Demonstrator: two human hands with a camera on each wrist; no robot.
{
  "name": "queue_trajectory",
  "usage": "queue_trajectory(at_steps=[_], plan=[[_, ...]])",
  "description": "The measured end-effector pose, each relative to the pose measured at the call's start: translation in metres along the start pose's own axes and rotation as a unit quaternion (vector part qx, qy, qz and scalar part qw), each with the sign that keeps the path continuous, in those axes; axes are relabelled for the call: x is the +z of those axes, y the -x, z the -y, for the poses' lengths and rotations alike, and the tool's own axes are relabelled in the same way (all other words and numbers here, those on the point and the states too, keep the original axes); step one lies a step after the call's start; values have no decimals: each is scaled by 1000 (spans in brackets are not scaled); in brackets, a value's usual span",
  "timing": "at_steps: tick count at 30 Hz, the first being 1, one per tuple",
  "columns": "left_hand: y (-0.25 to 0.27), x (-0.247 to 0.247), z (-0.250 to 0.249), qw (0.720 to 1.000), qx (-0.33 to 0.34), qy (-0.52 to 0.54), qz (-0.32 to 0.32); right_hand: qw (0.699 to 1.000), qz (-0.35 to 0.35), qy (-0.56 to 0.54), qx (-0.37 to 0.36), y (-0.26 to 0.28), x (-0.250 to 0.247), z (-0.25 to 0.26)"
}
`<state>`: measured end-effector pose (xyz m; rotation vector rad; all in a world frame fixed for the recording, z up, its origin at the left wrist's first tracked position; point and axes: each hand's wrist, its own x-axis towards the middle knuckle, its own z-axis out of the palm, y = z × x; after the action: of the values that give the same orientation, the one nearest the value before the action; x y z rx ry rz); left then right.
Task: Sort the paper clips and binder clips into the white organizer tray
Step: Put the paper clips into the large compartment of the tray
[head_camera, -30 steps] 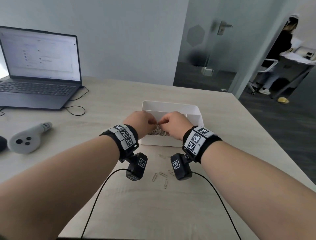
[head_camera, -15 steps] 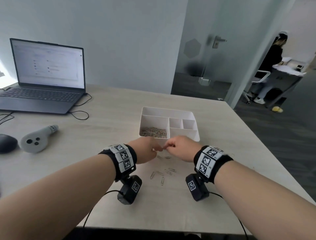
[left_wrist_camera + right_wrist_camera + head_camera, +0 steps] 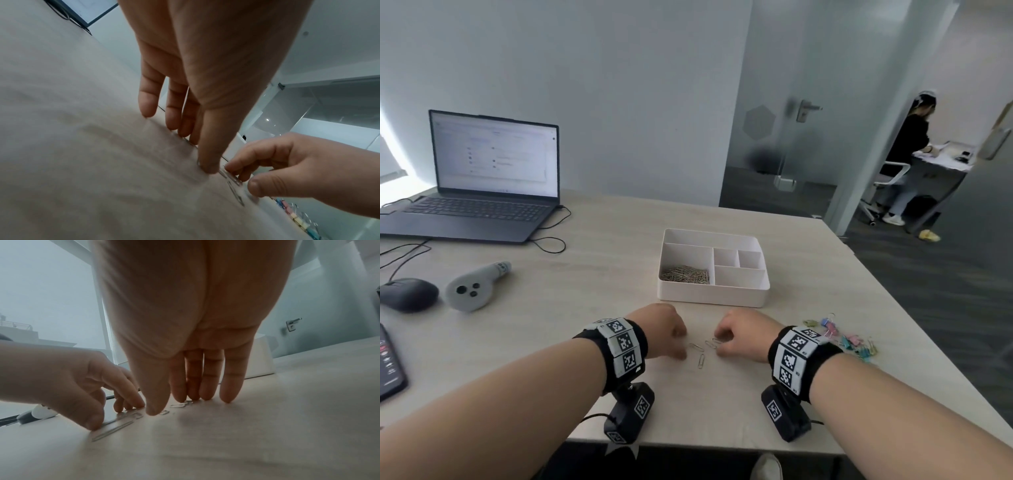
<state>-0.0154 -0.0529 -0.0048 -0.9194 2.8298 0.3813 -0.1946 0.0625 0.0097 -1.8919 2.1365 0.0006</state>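
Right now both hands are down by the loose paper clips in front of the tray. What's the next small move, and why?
Probably pinch up the loose paper clips with both hands. The left hand and right hand already have fingertips on the table around them, and the white organizer tray just beyond holds a paper clip pile in its large left compartment to drop them into.

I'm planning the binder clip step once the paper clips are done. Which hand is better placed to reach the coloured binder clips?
Right. The binder clips lie just beyond the right hand; the left hand would have to cross over.
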Motion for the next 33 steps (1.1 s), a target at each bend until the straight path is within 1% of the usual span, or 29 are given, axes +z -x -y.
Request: queue_trajectory(at_steps=[5,9,14,18,25,28,33], plan=[[2,5,-7,998,-20,38,-50,999,-41,-9,24,-1,5,13],[0,6,-11,995,-44,64,-68,998,-45,-2,32,-6,6,20],[-6,5,-14,990,-59,93,-82,998,-42,-10,44,-8,5,18],[-11,4,-17,990,-54,105,-72,997,-45,-26,62,-7,5,12],[-18,4,-31,993,-18,106,-44,996,-39,-34,77,-3,4,4],[-17,4,-32,994,-16,103,-40,996,-42,-38,76,-2,4,3],[-11,0,-28,995,-35,77,-44,996,-39,-35,72,0,4,3]])
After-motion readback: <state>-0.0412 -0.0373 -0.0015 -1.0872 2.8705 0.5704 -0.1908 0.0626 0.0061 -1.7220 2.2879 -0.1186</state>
